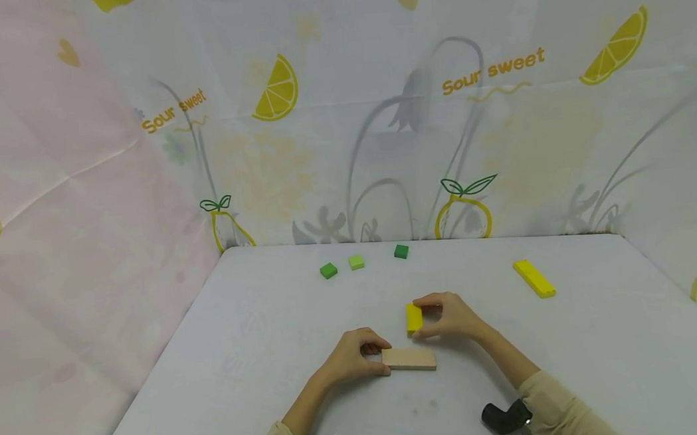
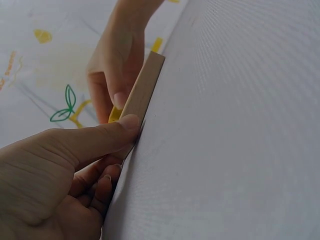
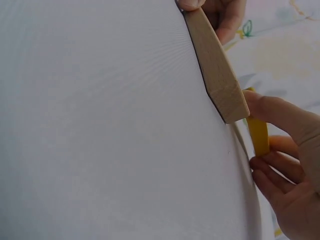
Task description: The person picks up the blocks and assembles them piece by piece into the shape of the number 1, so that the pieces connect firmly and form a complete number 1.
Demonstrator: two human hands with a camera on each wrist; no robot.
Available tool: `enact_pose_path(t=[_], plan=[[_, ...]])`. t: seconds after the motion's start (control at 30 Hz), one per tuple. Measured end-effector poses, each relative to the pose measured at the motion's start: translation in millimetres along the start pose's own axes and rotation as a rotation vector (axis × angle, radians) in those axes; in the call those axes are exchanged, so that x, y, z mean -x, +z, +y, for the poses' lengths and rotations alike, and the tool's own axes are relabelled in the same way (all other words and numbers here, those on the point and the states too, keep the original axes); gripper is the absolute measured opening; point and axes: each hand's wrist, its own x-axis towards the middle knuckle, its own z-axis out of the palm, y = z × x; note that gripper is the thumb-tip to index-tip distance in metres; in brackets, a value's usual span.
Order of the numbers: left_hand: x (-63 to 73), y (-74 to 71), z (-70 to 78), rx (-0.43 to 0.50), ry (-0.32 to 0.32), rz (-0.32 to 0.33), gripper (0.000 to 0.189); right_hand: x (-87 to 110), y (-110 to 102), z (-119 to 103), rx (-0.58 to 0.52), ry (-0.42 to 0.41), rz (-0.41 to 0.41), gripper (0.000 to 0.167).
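A plain wooden block [image 1: 409, 359] lies flat on the white table, its long side running left to right. My left hand [image 1: 352, 358] pinches its left end between thumb and fingers, which the left wrist view also shows. Just beyond the wooden block, a yellow block [image 1: 414, 319] points away from me. My right hand [image 1: 448, 316] holds that yellow block from the right, thumb at the near end and fingers at the far end. In the right wrist view the yellow block [image 3: 258, 134] is partly hidden behind the wooden block [image 3: 215, 65].
A longer yellow block [image 1: 534, 278] lies at the right of the white table [image 1: 243, 357]. Near the back edge sit three small pieces: a green one [image 1: 328, 270], a light green one [image 1: 356, 262] and a dark green one [image 1: 401, 251]. A patterned cloth [image 1: 344, 151] hangs behind.
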Motion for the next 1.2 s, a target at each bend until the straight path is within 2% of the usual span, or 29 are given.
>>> enact_pose_path(t=[0.17,0.47,0.93,1.2], plan=[[-0.5,-0.1,-1.1,-0.007,0.015,0.006,0.033,0.6,2.8,-3.8,0.037,-0.012,-0.003,0.061],[-0.6,0.2,0.4,-0.008,0.004,0.005,0.032,1.4,7.2,-6.3,0.059,-0.026,-0.003,0.062],[-0.9,0.7,0.5,-0.006,-0.008,0.005,0.032,2.4,9.0,-8.9,0.116,-0.015,-0.04,0.063],[-0.4,0.9,2.5,-0.004,-0.014,0.006,0.032,5.9,6.8,-10.7,0.156,-0.042,-0.066,0.061]])
